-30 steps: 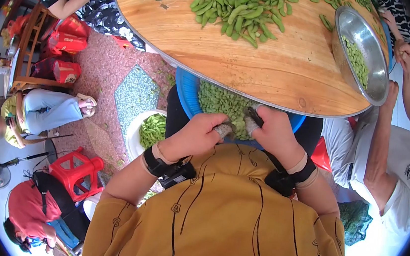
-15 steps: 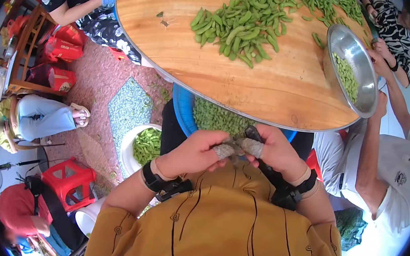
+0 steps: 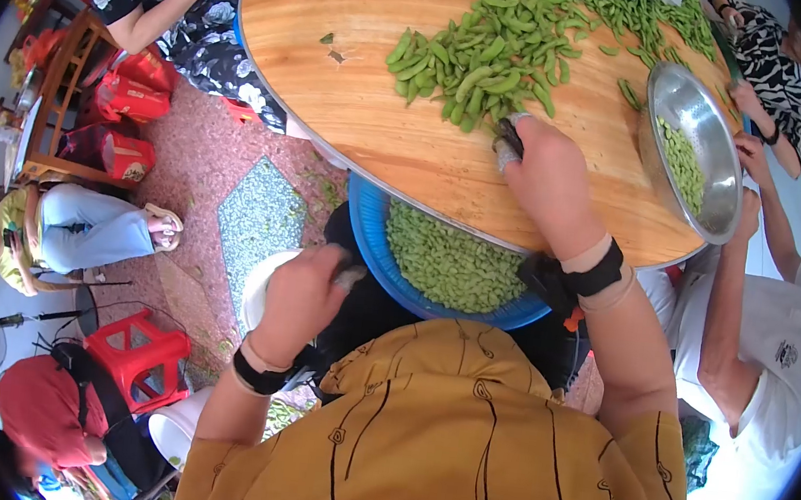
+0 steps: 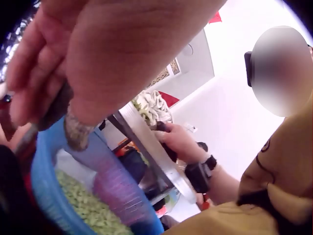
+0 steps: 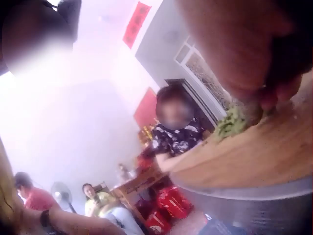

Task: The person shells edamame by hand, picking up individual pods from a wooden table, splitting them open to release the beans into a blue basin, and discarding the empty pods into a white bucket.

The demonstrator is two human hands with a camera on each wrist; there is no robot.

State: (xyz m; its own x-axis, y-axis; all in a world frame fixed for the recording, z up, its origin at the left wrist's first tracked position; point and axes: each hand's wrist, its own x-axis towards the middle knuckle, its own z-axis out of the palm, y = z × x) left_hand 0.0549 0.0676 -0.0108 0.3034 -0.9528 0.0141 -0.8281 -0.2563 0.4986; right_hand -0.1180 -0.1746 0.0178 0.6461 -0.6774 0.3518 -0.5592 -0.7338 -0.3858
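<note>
The round wooden tabletop (image 3: 412,144) has a smooth pale grain and a thin metal edge, and a loose heap of green pods (image 3: 484,59) is spread over its far half. Below its near rim, on the person's lap, sits a round blue basin (image 3: 368,232) of ribbed plastic, filled with small pale green shelled beans (image 3: 448,260). At the right edge of the tabletop a shiny steel bowl (image 3: 689,197) is tilted up on its side, with a smaller layer of shelled beans (image 3: 681,162) lying against its wall. On the floor to the left of the person's knee stands a white bucket (image 3: 260,284); most of it is hidden behind the left hand.

The right hand (image 3: 545,173) is stretched out over the tabletop, its taped fingertips (image 3: 507,144) down at the near edge of the pod heap. In the right wrist view the fingers curl down onto the pods where they meet the wood, but whether the grip has closed on a pod cannot be told. The left hand (image 3: 298,298) hangs low, left of the blue basin and over the white bucket. Its fingers are curled, one of them wrapped in rough greyish tape (image 4: 76,129), and something dark sits pinched between them; the left wrist view is too blurred to say what it is.
</note>
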